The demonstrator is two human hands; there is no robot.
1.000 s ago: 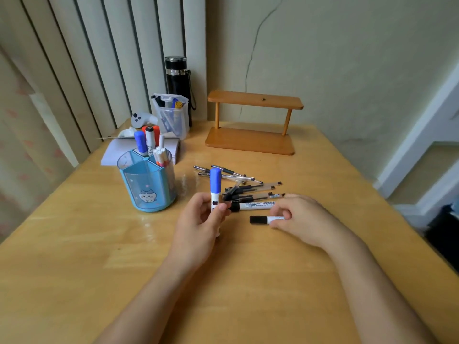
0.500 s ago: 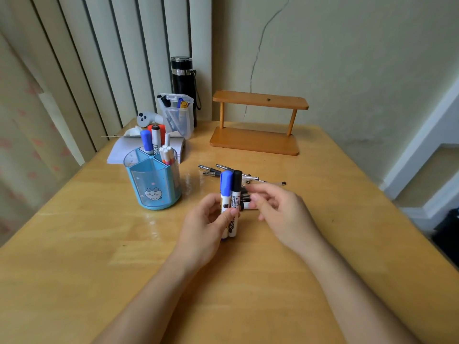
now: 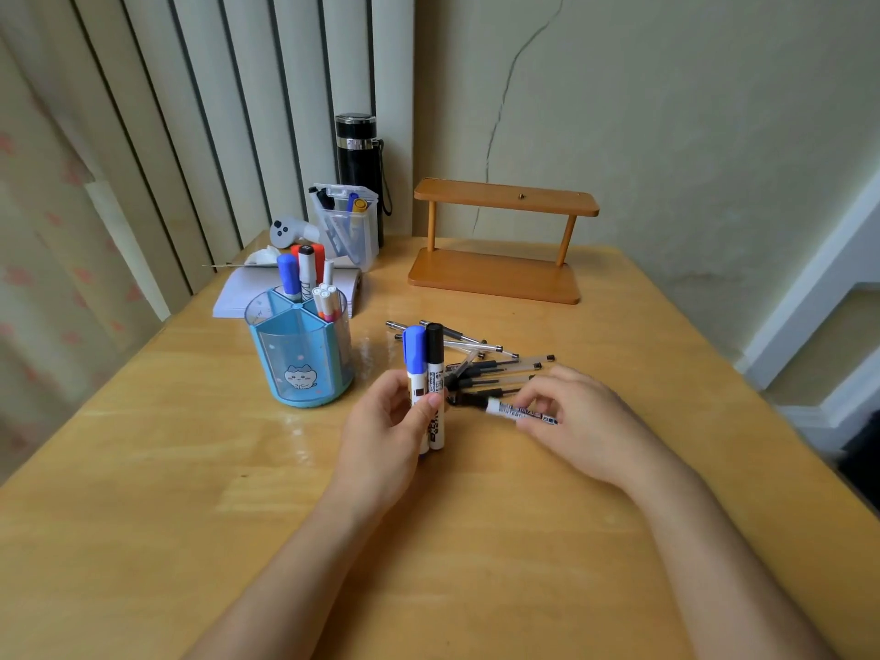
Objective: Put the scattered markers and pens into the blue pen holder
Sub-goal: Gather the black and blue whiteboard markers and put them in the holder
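- Markers are split between both hands: the left hand [image 3: 395,421] is closed around 2 upright ones, a blue-capped marker [image 3: 415,362] and a black-capped marker [image 3: 435,369], held side by side with caps up.
- Right hand [image 3: 576,416] pinches a third marker [image 3: 514,411] lying near-flat, its black cap toward the left hand; whether it has cleared the table [image 3: 143,469] is hard to tell.
- Loose pens [image 3: 495,369] lie fanned just behind both hands, well inside the table edges.
- Risk: adding a third marker to the left bundle may loosen the hold, and 1 could slip and roll.
- Risk: the right hand's fingers sit close to the pens and may scatter them.
- Blue pen holder [image 3: 302,354] stands left of the hands; its front compartment looks free, the back ones hold markers.
- Open wood lies between the left hand and the holder, so the path looks unobstructed.
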